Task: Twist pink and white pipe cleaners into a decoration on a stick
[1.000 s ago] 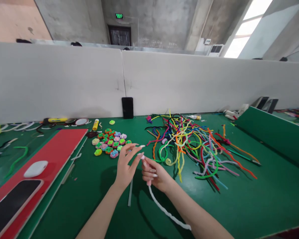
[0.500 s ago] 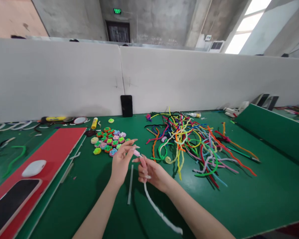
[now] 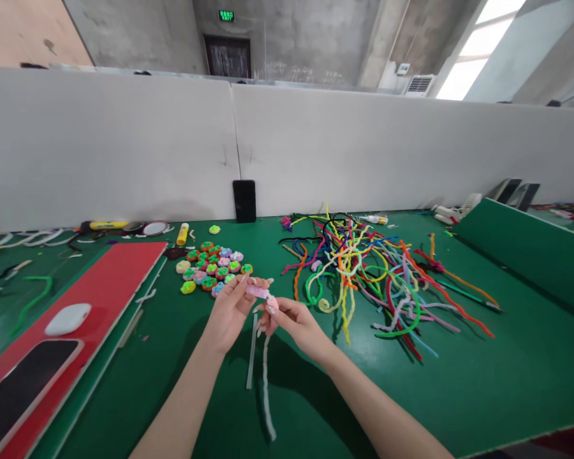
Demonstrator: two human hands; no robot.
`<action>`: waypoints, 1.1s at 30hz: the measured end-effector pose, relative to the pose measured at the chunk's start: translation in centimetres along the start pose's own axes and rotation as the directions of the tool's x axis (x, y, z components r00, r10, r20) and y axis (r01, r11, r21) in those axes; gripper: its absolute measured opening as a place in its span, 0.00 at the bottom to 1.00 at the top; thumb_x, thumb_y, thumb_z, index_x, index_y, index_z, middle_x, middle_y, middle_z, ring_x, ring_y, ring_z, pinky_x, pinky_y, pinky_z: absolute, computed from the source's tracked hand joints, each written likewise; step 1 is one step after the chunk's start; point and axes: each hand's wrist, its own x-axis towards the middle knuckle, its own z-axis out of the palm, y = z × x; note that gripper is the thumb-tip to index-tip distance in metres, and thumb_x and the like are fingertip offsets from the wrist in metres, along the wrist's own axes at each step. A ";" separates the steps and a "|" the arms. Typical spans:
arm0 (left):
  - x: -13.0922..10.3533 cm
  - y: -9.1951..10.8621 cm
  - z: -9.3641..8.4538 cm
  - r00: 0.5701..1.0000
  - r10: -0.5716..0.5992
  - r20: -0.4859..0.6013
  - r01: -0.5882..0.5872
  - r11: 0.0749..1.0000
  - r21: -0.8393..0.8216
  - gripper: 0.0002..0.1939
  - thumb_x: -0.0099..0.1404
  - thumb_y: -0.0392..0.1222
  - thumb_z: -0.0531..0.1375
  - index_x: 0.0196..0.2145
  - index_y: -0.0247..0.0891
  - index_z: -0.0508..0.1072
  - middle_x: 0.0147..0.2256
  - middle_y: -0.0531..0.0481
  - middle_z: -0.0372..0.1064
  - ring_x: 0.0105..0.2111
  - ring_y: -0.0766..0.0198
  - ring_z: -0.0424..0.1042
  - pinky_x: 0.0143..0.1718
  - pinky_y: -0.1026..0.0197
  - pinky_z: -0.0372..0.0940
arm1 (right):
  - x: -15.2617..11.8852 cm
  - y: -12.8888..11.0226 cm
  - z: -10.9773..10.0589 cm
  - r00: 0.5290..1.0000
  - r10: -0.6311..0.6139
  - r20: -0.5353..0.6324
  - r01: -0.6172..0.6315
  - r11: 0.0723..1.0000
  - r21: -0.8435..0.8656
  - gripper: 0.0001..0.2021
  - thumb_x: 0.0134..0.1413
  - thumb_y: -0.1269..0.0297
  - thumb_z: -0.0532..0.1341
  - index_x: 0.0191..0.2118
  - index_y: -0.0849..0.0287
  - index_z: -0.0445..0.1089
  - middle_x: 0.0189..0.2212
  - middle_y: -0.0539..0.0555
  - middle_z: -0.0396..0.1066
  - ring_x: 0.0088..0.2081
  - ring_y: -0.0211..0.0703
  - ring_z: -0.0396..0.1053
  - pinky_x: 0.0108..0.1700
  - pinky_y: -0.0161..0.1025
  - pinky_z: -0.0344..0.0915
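Note:
My left hand (image 3: 227,315) pinches a small lilac-pink fuzzy roll (image 3: 257,291) between thumb and fingers. Close against its right end, a paler pink fuzzy piece (image 3: 272,303) sits in the closed fingers of my right hand (image 3: 299,326). From below the right hand a white pipe cleaner (image 3: 266,398) dangles over the green tabletop. Whether it joins the pink pieces is hidden by the fingers. Just behind my left hand lies a cluster of small coiled pipe-cleaner flowers (image 3: 210,270) in several colours. A translucent stick (image 3: 251,360) lies beneath, between the forearms.
A tangled heap of coloured pipe cleaners (image 3: 363,268) spreads to the right. At left, a red board (image 3: 119,274) carries a white case (image 3: 67,319) and a phone (image 3: 29,376). A black phone (image 3: 244,201) leans on the partition (image 3: 339,146), with a glue stick (image 3: 182,234) nearby.
Both hands have turned the pink pieces, bringing the lilac-pink roll more level and into fuller view. The white pipe cleaner has swung left and now hangs nearly straight.

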 end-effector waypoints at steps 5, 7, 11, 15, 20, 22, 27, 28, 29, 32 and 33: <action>-0.4 0.2 0.2 0.999 -0.033 -0.009 0.033 0.997 -0.077 0.03 0.56 0.38 0.60 0.28 0.36 0.70 0.27 0.53 0.69 0.34 0.66 0.70 0.41 0.64 0.65 | -0.5 -0.5 0.1 0.994 0.043 0.101 -0.048 0.998 0.047 0.14 0.55 0.55 0.52 0.39 0.61 0.65 0.15 0.42 0.53 0.15 0.27 0.50 0.18 0.27 0.52; -0.5 0.2 0.3 0.999 -0.040 -0.001 0.040 0.995 -0.087 0.04 0.55 0.39 0.60 0.28 0.36 0.70 0.26 0.53 0.69 0.33 0.66 0.71 0.39 0.64 0.65 | -0.7 -0.7 0.1 0.991 0.057 0.121 -0.062 0.997 0.042 0.14 0.56 0.56 0.52 0.39 0.61 0.65 0.14 0.41 0.50 0.14 0.26 0.46 0.16 0.26 0.46; -0.7 0.2 0.5 0.997 -0.078 0.020 0.080 0.992 -0.093 0.06 0.56 0.40 0.59 0.26 0.36 0.69 0.26 0.53 0.68 0.32 0.65 0.70 0.35 0.64 0.66 | -0.9 -0.7 0.2 0.987 0.092 0.128 -0.095 0.995 0.017 0.13 0.55 0.56 0.53 0.38 0.61 0.63 0.12 0.40 0.49 0.12 0.26 0.45 0.13 0.25 0.42; -0.8 -0.1 0.4 0.995 -0.090 0.036 0.095 0.985 -0.142 0.05 0.58 0.40 0.58 0.27 0.36 0.68 0.25 0.54 0.67 0.30 0.67 0.70 0.36 0.63 0.65 | -0.9 -0.4 0.3 0.984 0.102 0.148 -0.102 0.995 -0.006 0.14 0.54 0.56 0.54 0.40 0.62 0.64 0.12 0.41 0.55 0.11 0.26 0.50 0.13 0.26 0.45; -0.9 -0.1 0.4 0.996 -0.080 0.045 0.086 0.981 -0.172 0.05 0.57 0.39 0.59 0.26 0.36 0.69 0.25 0.54 0.67 0.30 0.68 0.69 0.40 0.62 0.64 | -0.7 -0.5 0.7 0.999 0.032 0.034 -0.035 0.996 0.085 0.11 0.45 0.60 0.62 0.32 0.63 0.68 0.23 0.49 0.68 0.24 0.33 0.66 0.30 0.33 0.64; -0.8 -0.1 0.5 0.997 -0.061 0.043 0.067 0.983 -0.172 0.05 0.56 0.39 0.60 0.25 0.35 0.69 0.25 0.54 0.68 0.31 0.68 0.69 0.41 0.62 0.64 | -0.6 -0.7 0.7 0.999 0.036 -0.018 -0.033 0.992 0.121 0.11 0.42 0.61 0.64 0.31 0.62 0.68 0.22 0.49 0.68 0.24 0.34 0.67 0.29 0.33 0.65; -0.6 -0.2 0.6 1.000 -0.029 0.008 0.030 0.990 -0.134 0.05 0.55 0.39 0.60 0.26 0.35 0.70 0.26 0.53 0.69 0.33 0.67 0.70 0.42 0.63 0.63 | -0.5 -0.6 0.6 0.996 0.072 -0.058 -0.068 0.995 0.069 0.12 0.42 0.60 0.64 0.29 0.63 0.66 0.21 0.50 0.71 0.17 0.31 0.64 0.16 0.28 0.58; -0.6 -0.2 0.6 1.000 -0.026 -0.005 0.025 0.992 -0.123 0.05 0.55 0.39 0.60 0.26 0.34 0.71 0.27 0.53 0.69 0.33 0.67 0.70 0.41 0.64 0.64 | -0.5 -0.6 0.6 0.995 0.072 -0.071 -0.067 0.996 0.066 0.12 0.41 0.60 0.65 0.28 0.63 0.66 0.21 0.50 0.71 0.16 0.31 0.64 0.15 0.27 0.57; -0.5 -0.3 0.6 1.000 -0.023 -0.018 0.021 0.993 -0.114 0.06 0.55 0.40 0.60 0.26 0.34 0.71 0.27 0.52 0.70 0.33 0.67 0.70 0.40 0.64 0.64 | -0.5 -0.5 0.6 0.993 0.073 -0.090 -0.067 0.995 0.067 0.12 0.39 0.60 0.65 0.26 0.63 0.65 0.21 0.50 0.71 0.15 0.30 0.63 0.15 0.27 0.57; -0.4 -0.4 0.6 0.999 -0.009 -0.052 0.004 0.997 -0.083 0.05 0.54 0.39 0.61 0.26 0.34 0.71 0.27 0.52 0.70 0.33 0.67 0.70 0.42 0.64 0.63 | -0.5 -0.5 0.7 0.983 0.089 -0.161 -0.082 0.995 0.054 0.14 0.37 0.59 0.66 0.24 0.62 0.62 0.20 0.50 0.71 0.12 0.28 0.58 0.14 0.28 0.58; -0.4 -0.4 0.6 0.998 -0.002 -0.056 -0.002 0.997 -0.072 0.05 0.54 0.39 0.61 0.26 0.34 0.71 0.28 0.52 0.70 0.33 0.67 0.70 0.44 0.63 0.62 | -0.4 -0.5 0.8 0.977 0.093 -0.190 -0.088 0.996 0.035 0.15 0.37 0.59 0.66 0.24 0.62 0.61 0.19 0.49 0.70 0.11 0.28 0.57 0.13 0.28 0.57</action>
